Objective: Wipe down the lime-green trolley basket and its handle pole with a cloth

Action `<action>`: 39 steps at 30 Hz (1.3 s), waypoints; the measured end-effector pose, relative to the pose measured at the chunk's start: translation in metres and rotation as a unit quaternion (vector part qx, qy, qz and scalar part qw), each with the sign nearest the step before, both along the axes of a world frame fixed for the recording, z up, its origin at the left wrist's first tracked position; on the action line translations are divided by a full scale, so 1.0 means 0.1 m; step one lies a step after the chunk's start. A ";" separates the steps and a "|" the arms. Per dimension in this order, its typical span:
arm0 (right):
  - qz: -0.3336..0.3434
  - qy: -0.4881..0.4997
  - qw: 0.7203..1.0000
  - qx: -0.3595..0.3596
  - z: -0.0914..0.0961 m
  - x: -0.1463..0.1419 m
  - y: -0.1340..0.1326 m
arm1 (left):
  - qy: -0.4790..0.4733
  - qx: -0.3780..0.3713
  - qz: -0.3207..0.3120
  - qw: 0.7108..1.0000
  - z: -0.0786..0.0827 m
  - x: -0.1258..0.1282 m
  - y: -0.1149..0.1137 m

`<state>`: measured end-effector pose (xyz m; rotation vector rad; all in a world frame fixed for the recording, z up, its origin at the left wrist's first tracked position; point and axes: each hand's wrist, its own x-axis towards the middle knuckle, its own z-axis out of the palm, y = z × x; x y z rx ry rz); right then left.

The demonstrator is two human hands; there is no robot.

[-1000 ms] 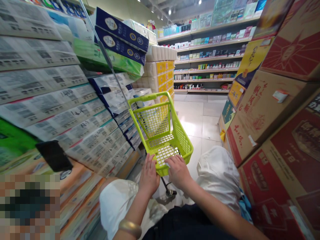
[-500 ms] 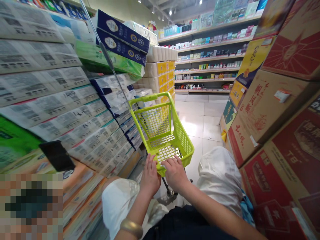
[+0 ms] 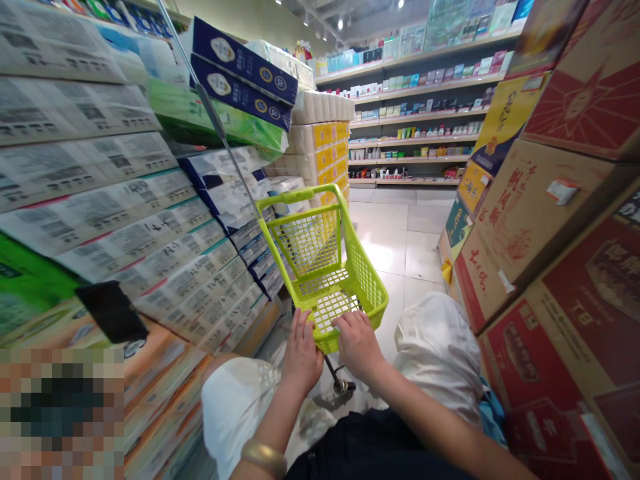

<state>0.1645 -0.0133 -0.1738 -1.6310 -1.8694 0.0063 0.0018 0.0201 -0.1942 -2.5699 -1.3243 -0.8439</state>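
Note:
A lime-green plastic shopping basket on wheels (image 3: 350, 287) stands in a shop aisle just ahead of my knees. My left hand (image 3: 301, 353) rests on the near rim of the basket, fingers laid over its edge. My right hand (image 3: 357, 343) grips the same rim beside it, fingers curled over the top. The basket holds nothing that I can see. Its handle (image 3: 300, 195) stands up at the far end. A metal bangle (image 3: 261, 453) sits on my left wrist.
Stacked packs of tissue and paper rolls (image 3: 125, 200) wall the left side. Cardboard cartons (image 3: 550, 220) are piled on the right. A tiled floor (image 3: 400, 247) runs ahead to shelves of goods (image 3: 415, 120). A dark phone (image 3: 111, 311) lies on the left stack.
Both hands have shifted slightly on the basket's near rim; the basket has barely moved.

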 end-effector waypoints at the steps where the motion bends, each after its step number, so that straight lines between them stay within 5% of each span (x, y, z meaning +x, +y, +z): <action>1: 0.014 -0.005 1.000 0.002 0.00 -0.03 0.00 | 0.001 0.001 0.001 1.000 0.00 -0.01 0.00; 10: -0.033 -0.002 0.999 0.007 0.04 0.27 -0.02 | 0.010 0.005 -0.002 1.000 -0.01 0.00 0.00; 19: 0.079 -0.084 0.993 -0.027 0.10 -0.33 0.03 | -0.012 0.021 -0.009 1.000 -0.05 -0.06 0.02; 27: 0.019 -0.063 0.992 -0.105 0.23 0.13 -0.02 | -0.004 -0.011 -0.007 1.000 0.01 0.01 -0.05; 35: 0.048 -0.072 0.990 -0.110 0.25 -0.25 -0.01 | -0.003 0.007 -0.002 1.000 -0.03 0.00 -0.05; 39: 0.047 -0.058 0.990 -0.123 0.26 -0.09 -0.01 | 0.017 0.000 -0.011 1.000 -0.01 -0.10 -0.02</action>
